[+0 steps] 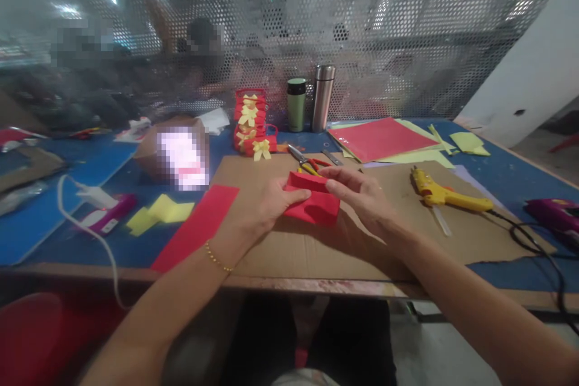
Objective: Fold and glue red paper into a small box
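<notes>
Between my hands is a red folded paper piece [312,208], shaped like a small open box or pouch, held above the brown cardboard sheet [289,256]. My left hand [277,200] grips its left side, the thumb lying across the front. At its upper right edge, my right hand [357,193] pinches the paper with the thumb in front; its other fingers extend behind. Just beyond the paper lie scissors [298,155] and a tool with red and yellow handles [316,164], partly hidden. Left of my left forearm is a flat red paper strip [199,226].
A yellow glue gun [452,196] lies on the right, its cord trailing off the table. Red paper bags with yellow bows [249,123], a green cup [296,105] and a steel flask [323,99] stand at the back. Red sheets [384,139] and yellow slips [165,210] lie around.
</notes>
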Available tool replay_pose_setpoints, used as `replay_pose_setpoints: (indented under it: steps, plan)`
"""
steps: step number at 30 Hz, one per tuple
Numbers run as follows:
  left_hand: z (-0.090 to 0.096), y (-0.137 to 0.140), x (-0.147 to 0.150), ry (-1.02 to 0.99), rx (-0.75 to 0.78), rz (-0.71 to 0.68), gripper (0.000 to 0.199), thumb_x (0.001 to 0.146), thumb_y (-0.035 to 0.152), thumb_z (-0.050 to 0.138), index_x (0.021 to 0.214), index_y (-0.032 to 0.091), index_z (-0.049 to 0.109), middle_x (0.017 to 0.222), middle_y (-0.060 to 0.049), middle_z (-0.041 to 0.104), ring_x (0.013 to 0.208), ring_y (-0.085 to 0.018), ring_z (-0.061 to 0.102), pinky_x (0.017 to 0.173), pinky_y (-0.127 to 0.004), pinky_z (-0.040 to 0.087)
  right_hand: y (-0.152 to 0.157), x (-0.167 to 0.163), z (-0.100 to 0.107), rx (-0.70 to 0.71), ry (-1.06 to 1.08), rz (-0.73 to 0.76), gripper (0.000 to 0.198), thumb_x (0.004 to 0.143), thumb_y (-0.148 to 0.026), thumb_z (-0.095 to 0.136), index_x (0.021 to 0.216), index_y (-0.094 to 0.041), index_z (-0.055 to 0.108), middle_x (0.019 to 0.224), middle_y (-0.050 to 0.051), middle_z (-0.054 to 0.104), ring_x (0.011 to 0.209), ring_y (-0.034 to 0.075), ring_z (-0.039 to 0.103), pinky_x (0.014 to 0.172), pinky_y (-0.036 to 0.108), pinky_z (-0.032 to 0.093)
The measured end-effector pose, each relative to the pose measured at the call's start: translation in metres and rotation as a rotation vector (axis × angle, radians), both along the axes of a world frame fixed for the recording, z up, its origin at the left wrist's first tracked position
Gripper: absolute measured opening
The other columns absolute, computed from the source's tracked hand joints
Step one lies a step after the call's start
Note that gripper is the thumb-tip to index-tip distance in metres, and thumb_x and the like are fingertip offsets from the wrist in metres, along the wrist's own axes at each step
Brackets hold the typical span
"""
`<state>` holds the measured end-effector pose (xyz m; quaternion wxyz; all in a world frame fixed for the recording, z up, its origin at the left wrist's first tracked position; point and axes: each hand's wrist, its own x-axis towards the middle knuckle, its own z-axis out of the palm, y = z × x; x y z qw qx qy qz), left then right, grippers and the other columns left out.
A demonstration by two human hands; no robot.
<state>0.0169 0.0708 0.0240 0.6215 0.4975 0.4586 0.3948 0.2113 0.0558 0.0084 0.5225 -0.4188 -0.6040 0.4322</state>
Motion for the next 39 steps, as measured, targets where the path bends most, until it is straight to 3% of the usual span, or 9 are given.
replay_pose_setpoints:
  steps: [3,9,12,17,22,27,33,39]
  plan:
    - [0.001,-0.002,0.0,0.004,0.012,-0.016,0.018,0.076,0.015,0.078,0.094,0.014,0.077,0.088,-0.006,0.078,0.073,-0.014,0.069,0.074,-0.027,0.053,-0.001,0.001,-0.001,0.0,-0.036,-0.026,0.039,0.088,-0.058,0.069,0.099,-0.023,0.079,0.1,0.005,0.078,0.089,0.019,0.069,0.079,0.031,0.053]
    - [-0.002,-0.004,0.0,0.058,0.054,-0.027,0.017,0.076,0.017,0.077,0.093,0.015,0.076,0.089,-0.006,0.078,0.073,-0.015,0.068,0.071,-0.027,0.052,0.004,-0.004,-0.011,0.015,-0.074,-0.047,0.025,0.082,-0.046,0.076,0.087,-0.022,0.078,0.081,0.002,0.073,0.07,0.016,0.062,0.066,0.03,0.048]
    - [-0.007,0.0,-0.001,0.099,0.063,-0.023,0.018,0.075,0.018,0.076,0.093,0.016,0.077,0.09,-0.006,0.078,0.076,-0.017,0.068,0.071,-0.028,0.051,0.0,-0.006,-0.01,0.234,-0.226,-0.14,0.011,0.086,-0.032,0.07,0.084,-0.023,0.077,0.081,0.002,0.073,0.075,0.017,0.064,0.07,0.032,0.049]
    - [-0.006,0.004,-0.001,0.073,0.024,0.037,0.011,0.071,0.014,0.076,0.082,0.015,0.076,0.079,-0.005,0.075,0.072,-0.015,0.065,0.071,-0.028,0.05,-0.003,-0.007,-0.009,0.655,-0.423,-0.213,0.013,0.092,-0.024,0.066,0.085,-0.025,0.077,0.077,0.003,0.067,0.075,0.018,0.063,0.068,0.034,0.049]
    - [0.005,0.006,-0.002,-0.075,-0.09,-0.081,0.011,0.071,0.008,0.066,0.076,0.012,0.075,0.074,-0.005,0.072,0.066,-0.013,0.062,0.071,-0.027,0.049,0.002,-0.002,-0.014,0.935,-0.564,-0.294,0.018,0.095,-0.017,0.062,0.089,-0.025,0.077,0.076,0.003,0.065,0.074,0.017,0.058,0.069,0.035,0.045]
    - [0.01,0.008,-0.005,-0.103,-0.093,-0.108,0.014,0.069,0.006,0.062,0.072,0.011,0.075,0.071,-0.005,0.071,0.064,-0.011,0.06,0.065,-0.024,0.046,0.001,0.002,-0.012,0.996,-0.742,-0.278,0.023,0.096,-0.013,0.059,0.097,-0.027,0.077,0.08,0.004,0.067,0.078,0.018,0.055,0.073,0.036,0.04]
    - [0.012,0.007,-0.008,-0.128,-0.033,-0.057,0.033,0.068,0.004,0.064,0.096,0.016,0.075,0.075,0.0,0.071,0.062,-0.009,0.06,0.065,-0.022,0.047,-0.001,0.0,-0.009,1.056,-0.939,-0.221,0.025,0.099,-0.017,0.053,0.103,-0.025,0.077,0.08,0.005,0.065,0.08,0.019,0.055,0.072,0.034,0.035]
    - [0.014,0.01,-0.012,-0.038,0.01,-0.091,0.025,0.065,0.007,0.058,0.083,0.014,0.074,0.078,-0.003,0.071,0.062,-0.009,0.056,0.061,-0.022,0.043,0.0,0.004,-0.007,1.103,-1.014,-0.188,0.026,0.101,-0.016,0.052,0.109,-0.019,0.077,0.078,0.005,0.062,0.08,0.019,0.054,0.072,0.034,0.035]
